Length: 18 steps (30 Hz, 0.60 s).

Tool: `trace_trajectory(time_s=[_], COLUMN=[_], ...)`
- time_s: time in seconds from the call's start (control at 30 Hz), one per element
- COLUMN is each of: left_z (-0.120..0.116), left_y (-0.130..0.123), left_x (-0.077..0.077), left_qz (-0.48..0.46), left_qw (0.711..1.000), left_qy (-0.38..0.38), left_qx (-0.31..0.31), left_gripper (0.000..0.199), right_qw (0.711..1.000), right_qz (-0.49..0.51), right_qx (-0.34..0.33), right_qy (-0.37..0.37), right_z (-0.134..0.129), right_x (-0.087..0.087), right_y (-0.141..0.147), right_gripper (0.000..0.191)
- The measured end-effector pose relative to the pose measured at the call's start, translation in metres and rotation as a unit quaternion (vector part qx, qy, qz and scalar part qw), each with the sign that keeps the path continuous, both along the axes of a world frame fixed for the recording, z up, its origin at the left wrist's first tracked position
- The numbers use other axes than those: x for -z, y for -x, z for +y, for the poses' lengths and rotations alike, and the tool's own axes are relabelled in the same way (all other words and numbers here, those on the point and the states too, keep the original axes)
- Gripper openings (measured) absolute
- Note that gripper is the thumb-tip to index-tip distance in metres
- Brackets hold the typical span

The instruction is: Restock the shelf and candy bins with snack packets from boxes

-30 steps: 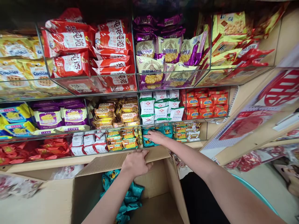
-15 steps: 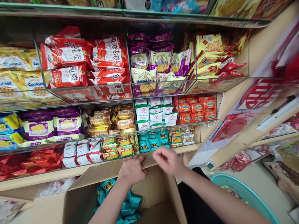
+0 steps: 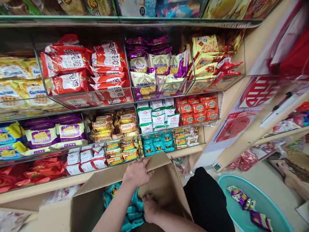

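An open cardboard box [image 3: 56,214] stands below the shelves with several teal packets [image 3: 132,214] inside. My left hand [image 3: 137,172] is closed on the box's raised back flap, its fingers over the top edge. Down inside the box, my right hand [image 3: 151,207] is beside the teal packets; its fingertips are partly hidden, and whether it grips a packet cannot be made out. Matching teal packets [image 3: 158,143] fill a compartment of the lowest shelf, just beyond the flap.
Glass-fronted shelves hold red packs [image 3: 67,62], purple biscuit packs [image 3: 145,85] and small orange-red packets [image 3: 199,109]. A teal basin [image 3: 272,206] with several purple packets stands at right, past my black-clothed knee [image 3: 207,203]. A person's foot or leg [image 3: 295,185] shows at the right edge.
My right hand has moved from above the box's back edge down into it, beside the teal packets. My left hand stays on the flap. The view has shifted slightly right.
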State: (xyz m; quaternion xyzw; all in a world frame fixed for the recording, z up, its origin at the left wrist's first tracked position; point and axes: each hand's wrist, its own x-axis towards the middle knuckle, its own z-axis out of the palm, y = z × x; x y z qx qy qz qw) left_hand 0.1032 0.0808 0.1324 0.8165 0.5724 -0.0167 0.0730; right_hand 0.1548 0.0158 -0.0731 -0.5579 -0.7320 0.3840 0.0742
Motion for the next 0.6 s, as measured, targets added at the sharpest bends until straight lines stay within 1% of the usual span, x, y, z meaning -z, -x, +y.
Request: trace_trajectory(time_s=[0.03,0.1,0.17,0.27,0.33,0.4,0.43,0.47,0.5,0.53,0.57,0.6], left_z=[0.000,0.001,0.001,0.002,0.003,0.004,0.004,0.003,0.000,-0.004,-0.011,-0.019], left_y=[0.000,-0.001,-0.001,-0.002,-0.001,0.001,0.002,0.003,0.005,0.006,0.007,0.008], left_x=[0.000,0.000,0.000,-0.001,-0.002,-0.005,-0.006,-0.008,-0.010,-0.011,-0.012,-0.012], left_qz=[0.000,0.002,0.003,-0.001,-0.010,-0.038,-0.069,-0.116,-0.182,-0.264,-0.351,-0.432], left_qw=[1.000,1.000,1.000,1.000,1.000,0.999,0.997,0.993,0.982,0.964,0.935,0.901], left_qy=[-0.002,-0.003,-0.002,-0.002,-0.001,0.006,0.017,0.029,0.040,0.044,0.037,0.021], left_qx=[0.001,0.001,0.001,0.000,-0.001,-0.002,-0.001,0.001,0.000,-0.008,-0.023,-0.045], left_gripper=[0.055,0.055,0.055,0.055,0.057,0.059,0.059,0.057,0.053,0.048,0.044,0.042], right_qw=[1.000,0.999,0.998,0.998,0.998,0.997,0.997,0.998,0.998,0.994,0.986,0.975], right_qz=[-0.003,-0.040,-0.059,-0.058,-0.051,-0.050,-0.040,-0.017,0.010,0.075,0.148,0.208], right_qx=[-0.001,-0.021,-0.036,-0.009,0.026,0.051,0.056,0.056,0.053,0.055,0.047,0.054], right_qy=[-0.003,-0.004,-0.006,-0.012,-0.008,-0.009,-0.017,-0.027,-0.037,-0.057,-0.064,-0.063], right_z=[0.000,-0.001,-0.002,-0.003,-0.002,-0.001,0.000,-0.001,-0.002,-0.003,-0.006,-0.009], right_x=[0.004,0.010,0.012,0.010,0.003,-0.013,-0.025,-0.039,-0.056,-0.074,-0.093,-0.111], right_y=[-0.004,-0.011,-0.016,-0.017,-0.017,-0.022,-0.027,-0.034,-0.042,-0.052,-0.063,-0.074], right_gripper=[0.057,0.043,0.034,0.032,0.034,0.032,0.029,0.025,0.019,0.015,0.013,0.012])
